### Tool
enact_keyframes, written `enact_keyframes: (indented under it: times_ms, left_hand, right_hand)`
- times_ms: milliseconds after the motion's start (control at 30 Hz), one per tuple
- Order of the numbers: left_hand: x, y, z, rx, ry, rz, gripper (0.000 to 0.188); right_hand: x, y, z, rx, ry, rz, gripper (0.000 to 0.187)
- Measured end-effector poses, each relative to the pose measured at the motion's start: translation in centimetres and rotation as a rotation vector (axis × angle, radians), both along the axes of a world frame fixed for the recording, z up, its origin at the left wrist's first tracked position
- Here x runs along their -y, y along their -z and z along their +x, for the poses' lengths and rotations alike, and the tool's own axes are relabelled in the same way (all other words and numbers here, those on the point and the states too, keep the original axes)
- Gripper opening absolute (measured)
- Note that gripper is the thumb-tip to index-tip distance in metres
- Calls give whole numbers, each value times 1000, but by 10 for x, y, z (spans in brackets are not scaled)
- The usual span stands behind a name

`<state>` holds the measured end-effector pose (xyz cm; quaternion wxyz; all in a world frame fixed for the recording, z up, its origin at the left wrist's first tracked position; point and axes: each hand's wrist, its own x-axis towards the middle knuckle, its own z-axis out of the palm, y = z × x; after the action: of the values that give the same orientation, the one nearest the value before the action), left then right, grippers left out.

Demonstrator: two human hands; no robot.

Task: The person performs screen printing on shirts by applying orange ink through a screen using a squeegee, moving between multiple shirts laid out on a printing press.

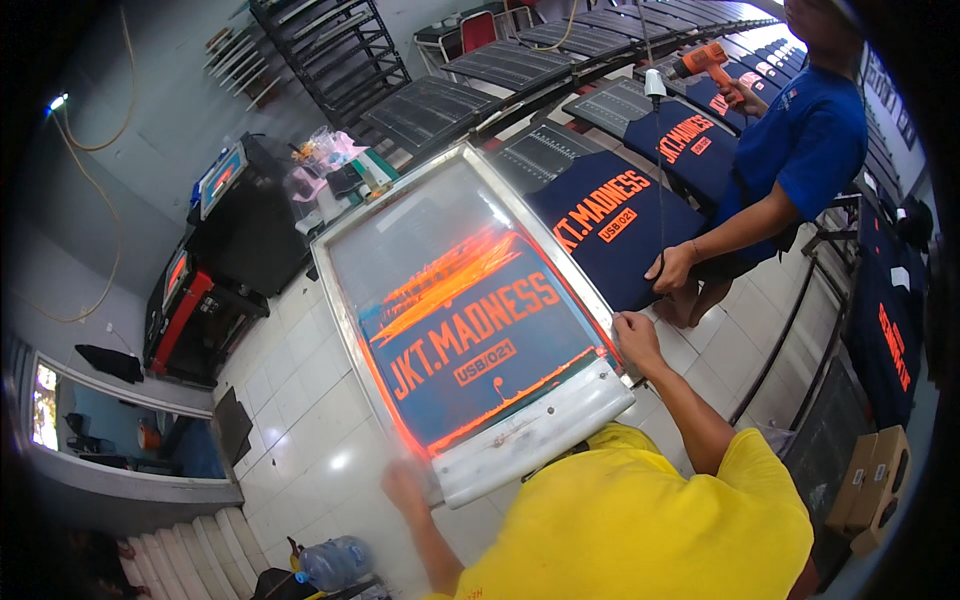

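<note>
A screen printing frame [470, 165] with a pale metal rim lies tilted before me. Its mesh carries orange lettering, and bright orange ink [440, 285] is smeared across it above the lettering. Along the near end runs a thick white bar [545, 425] with bolts. My right hand [638, 340] is closed around the frame's right edge near that end. At the near left corner is my left hand [405, 487], smeared by motion, so its fingers cannot be made out. Dark blue fabric with matching orange print [610, 215] lies on a board just beyond the frame.
A co-worker in a blue shirt [815, 125] stands at the right, holding an orange heat gun [703, 63]. Printing boards [430, 112] run in a long row behind. Black cabinets [240, 200] stand left; a water jug [335, 563] and steps [190, 555] are lower left.
</note>
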<state>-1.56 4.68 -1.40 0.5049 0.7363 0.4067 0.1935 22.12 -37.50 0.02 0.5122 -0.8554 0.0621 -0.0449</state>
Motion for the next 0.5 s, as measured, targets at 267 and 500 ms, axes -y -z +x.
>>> enact_keyframes:
  times_ms: [267, 500]
  left_hand:
    - [15, -18, 42, 103, -16, -98, 32]
    - [-17, -12, 77, 37, 19, 149, 27]
  right_hand:
    - [25, 7, 16, 16, 37, 35, 35]
    - [4, 1, 50, 24, 29, 156, 31]
